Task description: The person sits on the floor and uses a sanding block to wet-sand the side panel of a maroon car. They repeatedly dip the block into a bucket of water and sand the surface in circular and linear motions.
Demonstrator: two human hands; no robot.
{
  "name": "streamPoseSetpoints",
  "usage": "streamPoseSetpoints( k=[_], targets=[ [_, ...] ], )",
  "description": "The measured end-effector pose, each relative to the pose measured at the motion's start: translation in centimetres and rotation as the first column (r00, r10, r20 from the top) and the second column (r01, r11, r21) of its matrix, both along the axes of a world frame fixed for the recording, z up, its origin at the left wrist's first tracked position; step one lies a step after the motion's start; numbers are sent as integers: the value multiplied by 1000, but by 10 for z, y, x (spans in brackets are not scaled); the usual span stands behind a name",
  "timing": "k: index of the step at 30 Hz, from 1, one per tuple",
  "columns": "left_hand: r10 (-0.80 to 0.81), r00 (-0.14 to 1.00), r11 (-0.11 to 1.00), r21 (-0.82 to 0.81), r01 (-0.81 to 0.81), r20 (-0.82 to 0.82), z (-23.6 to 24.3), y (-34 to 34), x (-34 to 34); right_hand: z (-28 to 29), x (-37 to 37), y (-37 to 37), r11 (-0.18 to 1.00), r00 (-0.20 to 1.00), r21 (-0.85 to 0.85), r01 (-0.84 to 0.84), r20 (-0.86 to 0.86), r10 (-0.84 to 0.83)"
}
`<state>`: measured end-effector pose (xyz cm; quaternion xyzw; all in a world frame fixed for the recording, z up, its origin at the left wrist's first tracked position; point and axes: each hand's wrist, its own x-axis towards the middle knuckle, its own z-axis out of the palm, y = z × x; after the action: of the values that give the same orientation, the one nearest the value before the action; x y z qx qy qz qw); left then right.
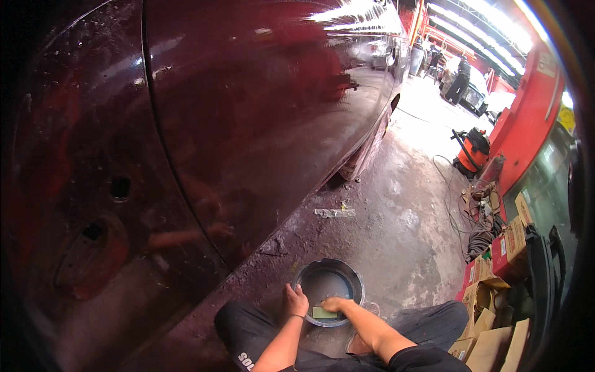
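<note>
Between my legs a round dark bucket with greyish liquid in it stands on the floor. My left hand grips its left rim, with the thumb toward the inside and the fingers outside. Inside the bucket's near part, my right hand holds a light green rectangular pad; its fingertips are partly hidden. A large dark red car body rises ahead and to the left, wet-looking and reflective, with a panel seam and two holes in its near panel.
Tape-like scrap lies on the dirty floor beyond the bucket. Cardboard boxes and coiled hoses line the right side. Farther off stand an orange-and-black vacuum, a red wall panel and a person in dark clothes.
</note>
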<state>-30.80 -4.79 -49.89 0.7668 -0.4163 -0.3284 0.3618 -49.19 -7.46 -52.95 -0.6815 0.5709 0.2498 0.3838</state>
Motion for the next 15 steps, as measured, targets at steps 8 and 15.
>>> streamPoseSetpoints(
  k=[8, 15],
  targets=[
    [64, 998, 998, 17, -65, 29, -3, -1, 40, 252, 26, -110, 816, 657, -5, 577, 597, -460],
    [8, 999, 1000, 26, -9, 48, 2, -2, 4, 515, 136, -214, -45, 540, -633, 773, 618, 571]
  ],
)
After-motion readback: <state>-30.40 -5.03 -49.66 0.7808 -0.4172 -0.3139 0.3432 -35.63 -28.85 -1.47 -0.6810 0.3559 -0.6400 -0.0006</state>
